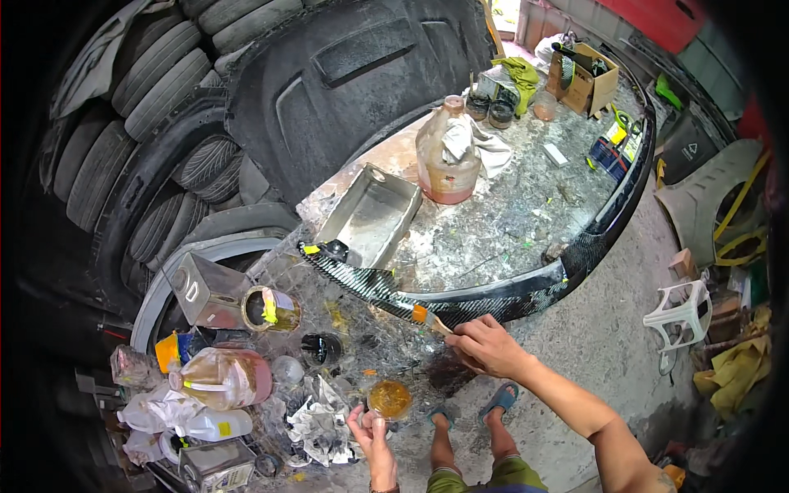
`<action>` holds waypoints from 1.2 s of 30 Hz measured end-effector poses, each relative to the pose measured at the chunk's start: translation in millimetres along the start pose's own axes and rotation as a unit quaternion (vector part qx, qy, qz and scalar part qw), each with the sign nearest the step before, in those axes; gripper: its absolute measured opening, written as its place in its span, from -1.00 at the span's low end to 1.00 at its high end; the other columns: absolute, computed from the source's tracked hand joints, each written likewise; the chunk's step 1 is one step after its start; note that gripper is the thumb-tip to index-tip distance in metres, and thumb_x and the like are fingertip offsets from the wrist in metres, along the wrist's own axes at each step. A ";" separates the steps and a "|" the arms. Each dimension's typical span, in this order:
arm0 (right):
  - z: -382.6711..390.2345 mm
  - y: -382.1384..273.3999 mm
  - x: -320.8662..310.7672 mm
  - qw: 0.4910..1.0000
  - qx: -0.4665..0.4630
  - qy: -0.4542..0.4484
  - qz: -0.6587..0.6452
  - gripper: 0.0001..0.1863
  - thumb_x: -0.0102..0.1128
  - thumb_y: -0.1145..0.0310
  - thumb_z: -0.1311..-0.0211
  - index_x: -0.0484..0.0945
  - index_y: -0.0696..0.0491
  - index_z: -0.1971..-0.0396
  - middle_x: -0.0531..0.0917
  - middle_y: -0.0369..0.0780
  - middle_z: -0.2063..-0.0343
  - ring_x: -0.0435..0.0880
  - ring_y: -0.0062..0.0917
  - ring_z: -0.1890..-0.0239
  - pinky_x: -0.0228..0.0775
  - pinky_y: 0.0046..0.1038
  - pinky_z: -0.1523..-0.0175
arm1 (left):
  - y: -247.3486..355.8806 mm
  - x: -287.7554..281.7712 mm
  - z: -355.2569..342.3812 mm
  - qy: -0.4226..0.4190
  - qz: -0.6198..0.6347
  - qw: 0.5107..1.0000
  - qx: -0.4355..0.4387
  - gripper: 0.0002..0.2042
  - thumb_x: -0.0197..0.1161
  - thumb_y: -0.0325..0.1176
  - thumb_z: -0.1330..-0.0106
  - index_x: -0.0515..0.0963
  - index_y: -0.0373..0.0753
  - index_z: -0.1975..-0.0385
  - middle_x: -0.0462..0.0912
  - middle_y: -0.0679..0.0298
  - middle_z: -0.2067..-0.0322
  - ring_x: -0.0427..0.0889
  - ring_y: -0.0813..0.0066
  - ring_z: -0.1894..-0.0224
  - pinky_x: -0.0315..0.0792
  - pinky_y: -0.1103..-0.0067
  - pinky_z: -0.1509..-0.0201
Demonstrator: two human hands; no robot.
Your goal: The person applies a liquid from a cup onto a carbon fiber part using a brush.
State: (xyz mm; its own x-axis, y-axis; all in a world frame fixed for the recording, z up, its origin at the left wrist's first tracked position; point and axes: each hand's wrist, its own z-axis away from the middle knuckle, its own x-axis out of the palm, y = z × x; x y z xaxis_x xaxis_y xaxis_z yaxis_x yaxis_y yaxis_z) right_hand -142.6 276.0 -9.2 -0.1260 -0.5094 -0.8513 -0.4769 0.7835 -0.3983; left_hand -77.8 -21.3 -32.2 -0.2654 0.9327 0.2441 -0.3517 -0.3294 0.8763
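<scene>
Hands, two: right hand [485, 345], fingers closed round a small brush with an orange tip and pale handle [422, 315]; left hand [374, 437], fingers loosely curved at the near edge of a round, clear cup of amber liquid [390, 399], grip not discernible.

Workpiece, one: long, curved, black woven-pattern strip [501, 305], running along the near edge of a grey, stained table [526, 209]; brush tip at its near side, contact apparent.

Step in hand, as judged: brushing liquid onto the strip. Next move calls for light, even strokes along the curve, cup kept level and close.

Adjacent: crumpled white sheets [319, 431], left of the cup; black open pot [320, 351].

Beyond the strip: shallow rectangular metal tray [370, 215]; large translucent jug with pinkish liquid [446, 177].

Outermost: stacked black tyres [168, 82], far left.
</scene>
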 end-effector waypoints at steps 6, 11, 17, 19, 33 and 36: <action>29.4 17.9 -13.0 0.999 -0.017 -0.016 0.025 -0.66 0.24 0.35 -0.13 0.48 -0.03 0.06 0.53 -0.31 0.18 0.54 -0.47 0.21 0.28 -0.42 0.06 | -12.1 9.1 4.1 -0.028 -0.021 0.999 0.003 -0.46 0.27 -0.33 -0.31 0.15 -0.16 -0.21 0.47 0.35 0.16 0.40 0.59 0.06 0.22 0.52 -0.16; 53.4 24.8 -34.6 1.000 -0.001 -0.004 0.018 -0.66 0.28 0.40 -0.10 0.52 -0.03 0.08 0.57 -0.30 0.21 0.57 -0.45 0.23 0.31 -0.39 0.09 | -17.1 17.7 10.7 -0.036 -0.023 0.999 0.012 -0.44 0.28 -0.29 -0.30 0.15 -0.17 -0.21 0.48 0.33 0.15 0.41 0.56 0.04 0.22 0.50 -0.17; 50.4 -21.1 -22.2 0.948 0.183 0.128 -0.227 -0.69 0.31 0.49 -0.11 0.60 0.06 0.10 0.59 -0.21 0.41 0.59 -0.35 0.41 0.40 -0.37 0.30 | -17.2 10.4 17.8 -0.039 -0.037 0.998 0.013 -0.46 0.23 -0.20 -0.35 0.12 -0.10 -0.22 0.46 0.20 -0.05 0.47 0.38 -0.10 0.33 0.38 -0.22; 24.8 -40.5 0.5 0.923 0.200 0.139 -0.297 -0.72 0.26 0.50 -0.19 0.60 0.09 0.07 0.59 -0.17 0.43 0.59 -0.34 0.46 0.41 -0.40 0.36 | -14.3 12.2 18.7 -0.030 -0.027 0.999 0.008 -0.47 0.22 -0.20 -0.36 0.12 -0.11 -0.23 0.45 0.17 -0.07 0.48 0.36 -0.10 0.35 0.38 -0.21; 40.6 -31.1 19.2 0.861 0.340 0.282 -0.252 -0.82 0.18 0.51 -0.30 0.62 0.14 0.12 0.59 -0.20 0.50 0.55 -0.58 0.55 0.37 -0.55 0.42 | -3.0 16.1 7.2 -0.015 0.001 1.000 0.017 -0.44 0.26 -0.24 -0.31 0.13 -0.12 -0.22 0.47 0.24 -0.01 0.44 0.41 -0.08 0.28 0.39 -0.23; 63.6 -20.3 12.8 0.836 0.385 0.296 -0.254 -0.84 0.17 0.49 -0.32 0.63 0.16 0.15 0.60 -0.21 0.49 0.55 -0.61 0.53 0.36 -0.57 0.41 | 3.1 25.7 9.0 -0.024 -0.005 1.000 0.016 -0.49 0.21 -0.26 -0.34 0.14 -0.13 -0.20 0.46 0.25 0.00 0.43 0.43 -0.09 0.28 0.42 -0.24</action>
State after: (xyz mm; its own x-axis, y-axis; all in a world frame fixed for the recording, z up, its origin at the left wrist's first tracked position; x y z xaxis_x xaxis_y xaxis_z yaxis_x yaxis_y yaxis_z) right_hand -79.2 276.2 -33.8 -0.5942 -0.7546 -0.2785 0.0743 0.2933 -0.9531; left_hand -77.6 3.0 -19.5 -0.2176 0.9424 0.2540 -0.3260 -0.3155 0.8912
